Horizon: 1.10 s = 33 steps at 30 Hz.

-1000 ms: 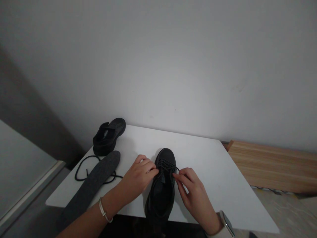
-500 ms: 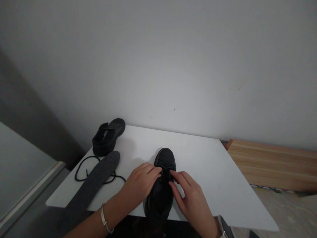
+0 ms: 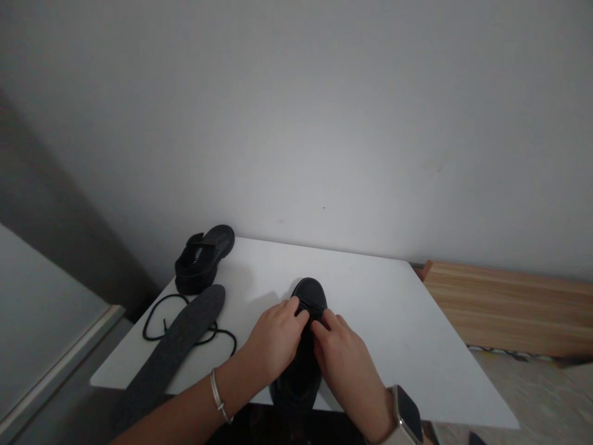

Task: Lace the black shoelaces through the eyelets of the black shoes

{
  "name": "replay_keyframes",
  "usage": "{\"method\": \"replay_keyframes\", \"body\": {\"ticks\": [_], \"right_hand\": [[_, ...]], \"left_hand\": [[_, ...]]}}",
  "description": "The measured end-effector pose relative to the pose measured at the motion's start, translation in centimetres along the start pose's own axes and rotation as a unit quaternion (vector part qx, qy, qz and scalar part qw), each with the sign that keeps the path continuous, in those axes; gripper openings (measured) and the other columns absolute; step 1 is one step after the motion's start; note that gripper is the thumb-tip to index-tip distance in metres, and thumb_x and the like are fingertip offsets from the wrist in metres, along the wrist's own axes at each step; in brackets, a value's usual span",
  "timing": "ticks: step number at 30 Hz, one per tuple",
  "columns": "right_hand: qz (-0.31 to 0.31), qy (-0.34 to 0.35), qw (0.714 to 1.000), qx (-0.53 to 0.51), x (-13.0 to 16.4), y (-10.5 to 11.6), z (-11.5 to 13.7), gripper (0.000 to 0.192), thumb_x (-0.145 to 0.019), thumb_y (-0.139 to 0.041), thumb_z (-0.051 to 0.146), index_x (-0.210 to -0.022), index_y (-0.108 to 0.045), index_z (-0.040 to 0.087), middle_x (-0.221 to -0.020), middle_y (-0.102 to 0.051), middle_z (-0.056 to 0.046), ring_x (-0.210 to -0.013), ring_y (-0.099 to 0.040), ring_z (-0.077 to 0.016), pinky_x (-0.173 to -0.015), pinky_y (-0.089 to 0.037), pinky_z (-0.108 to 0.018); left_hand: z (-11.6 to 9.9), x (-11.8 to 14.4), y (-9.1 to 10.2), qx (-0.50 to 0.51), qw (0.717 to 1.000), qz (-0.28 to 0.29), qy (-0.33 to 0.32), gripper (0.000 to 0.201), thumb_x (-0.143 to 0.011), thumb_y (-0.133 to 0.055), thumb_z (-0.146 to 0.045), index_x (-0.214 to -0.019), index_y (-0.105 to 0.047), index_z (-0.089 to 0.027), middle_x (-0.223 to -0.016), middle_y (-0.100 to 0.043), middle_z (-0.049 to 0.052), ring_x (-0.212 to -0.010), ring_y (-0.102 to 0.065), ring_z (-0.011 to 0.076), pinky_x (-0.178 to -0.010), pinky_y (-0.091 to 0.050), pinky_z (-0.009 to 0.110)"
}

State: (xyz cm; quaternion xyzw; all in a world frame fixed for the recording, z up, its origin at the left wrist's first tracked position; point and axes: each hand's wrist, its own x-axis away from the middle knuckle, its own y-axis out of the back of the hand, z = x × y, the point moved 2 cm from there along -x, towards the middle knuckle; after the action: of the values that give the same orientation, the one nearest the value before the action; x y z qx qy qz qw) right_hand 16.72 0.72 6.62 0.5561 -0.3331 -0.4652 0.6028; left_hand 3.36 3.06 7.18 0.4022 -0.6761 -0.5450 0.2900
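A black lace-up shoe [image 3: 309, 289] lies on the white table with its toe pointing at the wall and its heel at the near edge. My left hand [image 3: 277, 337] pinches at the left side of its lacing. Opposite it, the bent, closed fingers of my right hand [image 3: 345, 352] grip the right side. The fingertips cover most of the laces, so I cannot make out whether they hold lace or upper. A loose black shoelace [image 3: 227, 334] lies to the left, partly beneath a long grey insole [image 3: 185, 330].
The second black shoe [image 3: 197, 266] stands without visible laces at the table's far left corner. A grey wall [image 3: 324, 154] rises behind the white table [image 3: 398, 334]. Beyond the right edge is a wood-grain board [image 3: 500, 306], lower down.
Both hands have moved slightly forward toward the toe, and their fingers have closed in on the lacing. The right hand's thumb and fingers were further apart before.
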Motion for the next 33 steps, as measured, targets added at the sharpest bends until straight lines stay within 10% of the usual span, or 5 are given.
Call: {"method": "replay_keyframes", "body": {"ticks": [4, 10, 24, 33], "right_hand": [[-0.06, 0.022, 0.997, -0.048, 0.1, 0.8, -0.8, 0.023, -0.089, -0.054, 0.004, -0.086, -0.07, 0.02, -0.099, -0.064, -0.01, -0.086, -0.063, -0.0254, -0.069, -0.056, -0.036], [-0.24, 0.042, 0.918, -0.313, -0.1, 3.5, -1.9, 0.015, -0.098, -0.049, 0.017, -0.094, -0.063, 0.022, -0.088, -0.064, -0.005, -0.08, -0.063, -0.0186, -0.07, -0.051, -0.03], [-0.078, -0.05, 0.766, -0.636, -1.0, 1.6, -2.0, 0.022, -0.084, -0.074, 0.037, -0.097, -0.072, 0.019, -0.069, -0.069, 0.001, -0.063, -0.066, -0.0143, -0.064, -0.055, -0.027], [-0.075, -0.056, 0.762, -0.641, -1.2, 1.3, -2.2, 0.023, -0.08, -0.077, 0.04, -0.085, -0.072, 0.018, -0.065, -0.067, 0.001, -0.059, -0.062, -0.0132, -0.059, -0.051, -0.026]], "left_hand": [[0.2, 0.3, 0.7, 0.096, 0.991, -0.094, -0.018, 0.02, -0.088, -0.055, -0.005, -0.08, -0.069, -0.017, -0.093, -0.066, 0.007, -0.087, -0.064, 0.0233, -0.078, -0.054, 0.036], [0.9, -0.1, 3.2, 0.368, 0.893, -0.257, -0.029, 0.009, -0.087, -0.068, -0.016, -0.079, -0.072, -0.019, -0.077, -0.069, 0.001, -0.072, -0.063, 0.0159, -0.067, -0.048, 0.027], [0.7, -0.5, 2.4, 0.463, 0.848, -0.256, -0.006, 0.007, -0.08, -0.072, -0.018, -0.073, -0.073, -0.02, -0.078, -0.063, 0.001, -0.076, -0.058, 0.0165, -0.071, -0.045, 0.028], [1.4, -0.4, 0.3, 0.56, 0.809, -0.182, -0.009, 0.014, -0.083, -0.07, -0.023, -0.096, -0.074, -0.019, -0.083, -0.065, 0.002, -0.077, -0.061, 0.0163, -0.072, -0.048, 0.028]]}}
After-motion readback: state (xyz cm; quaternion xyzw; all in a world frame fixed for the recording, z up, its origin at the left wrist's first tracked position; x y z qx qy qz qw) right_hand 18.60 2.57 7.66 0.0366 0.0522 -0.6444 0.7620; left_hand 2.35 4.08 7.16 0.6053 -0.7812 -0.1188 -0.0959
